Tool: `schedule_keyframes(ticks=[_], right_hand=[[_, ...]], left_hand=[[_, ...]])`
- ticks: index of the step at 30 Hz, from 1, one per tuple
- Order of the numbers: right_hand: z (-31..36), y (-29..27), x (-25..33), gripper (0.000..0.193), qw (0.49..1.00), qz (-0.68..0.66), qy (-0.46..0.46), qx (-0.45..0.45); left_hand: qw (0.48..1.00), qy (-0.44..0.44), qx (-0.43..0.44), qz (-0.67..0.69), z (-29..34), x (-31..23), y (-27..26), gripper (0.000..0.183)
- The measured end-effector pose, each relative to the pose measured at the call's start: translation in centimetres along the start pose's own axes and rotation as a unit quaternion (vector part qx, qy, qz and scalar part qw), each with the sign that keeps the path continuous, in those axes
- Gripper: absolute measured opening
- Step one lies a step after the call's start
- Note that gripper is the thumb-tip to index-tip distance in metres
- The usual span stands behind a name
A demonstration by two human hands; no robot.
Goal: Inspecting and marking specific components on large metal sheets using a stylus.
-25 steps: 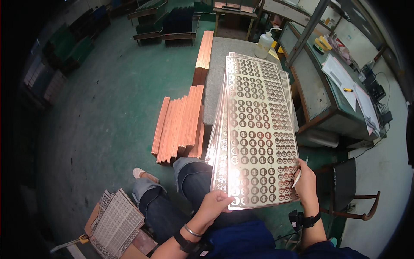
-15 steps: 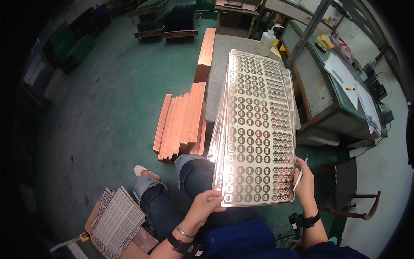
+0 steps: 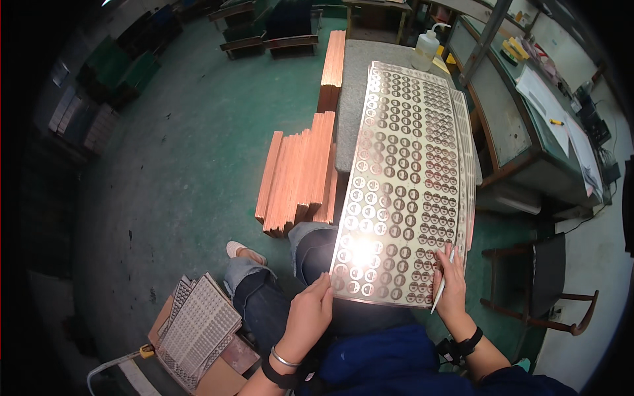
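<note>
A large thin panel (image 3: 389, 191), pale with rows of shiny round patterns, lies over further panels on a grey surface and reaches toward my lap. My left hand (image 3: 309, 310) is closed in a pinch at its near left corner. Light glares off the panel near that corner. My right hand (image 3: 450, 284) rests on the near right part, fingertips on its face. A slim white pen-like stick (image 3: 437, 297) is held in the fingers of that hand, pointing down toward me. More panel edges show beneath on the right.
Copper-coloured stacked sheets (image 3: 297, 178) stand left of the grey table (image 3: 350, 72). A squeeze bottle (image 3: 426, 49) stands at its far end. Patterned panels (image 3: 201, 323) lie on cardboard at lower left. To the right are a desk with papers (image 3: 548, 105) and a chair (image 3: 538, 284).
The view has shifted, so the scene sits further right. My right hand has moved from the panel's side edge onto its face. The panel's near part is tilted differently, with a bright glare.
</note>
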State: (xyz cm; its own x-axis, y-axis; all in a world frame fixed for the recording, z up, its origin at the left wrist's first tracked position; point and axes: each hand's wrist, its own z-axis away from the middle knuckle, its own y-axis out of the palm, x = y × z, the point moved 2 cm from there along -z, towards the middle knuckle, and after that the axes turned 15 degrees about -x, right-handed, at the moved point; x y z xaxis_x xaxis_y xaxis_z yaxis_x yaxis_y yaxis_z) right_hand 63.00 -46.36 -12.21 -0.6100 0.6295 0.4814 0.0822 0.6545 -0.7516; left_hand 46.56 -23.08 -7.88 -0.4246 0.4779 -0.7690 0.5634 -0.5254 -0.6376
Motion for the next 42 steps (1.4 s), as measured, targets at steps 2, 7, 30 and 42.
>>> schedule_keyframes(ticks=[2,7,30,42], right_hand=[[0.1,0.0,0.1,0.042,1.0,0.001,0.008,-0.01],[0.1,-0.3,-0.3,0.036,0.992,-0.113,0.063,-0.011],[-4.3,3.4,9.5,0.036,0.514,-0.678,0.519,0.085],[-13.0,1.4,-1.2,0.038,0.519,-0.723,0.456,-0.015]], left_hand=[[0.999,0.024,-0.018,-0.019,0.2,-0.7,-0.3,0.028],[0.997,-0.05,0.013,0.064,0.9,-0.7,-0.2,0.028],[0.663,-0.288,0.017,0.691,0.4,-1.4,-0.1,0.058],[0.671,-0.242,-0.135,0.687,3.9,8.8,-8.2,0.037]])
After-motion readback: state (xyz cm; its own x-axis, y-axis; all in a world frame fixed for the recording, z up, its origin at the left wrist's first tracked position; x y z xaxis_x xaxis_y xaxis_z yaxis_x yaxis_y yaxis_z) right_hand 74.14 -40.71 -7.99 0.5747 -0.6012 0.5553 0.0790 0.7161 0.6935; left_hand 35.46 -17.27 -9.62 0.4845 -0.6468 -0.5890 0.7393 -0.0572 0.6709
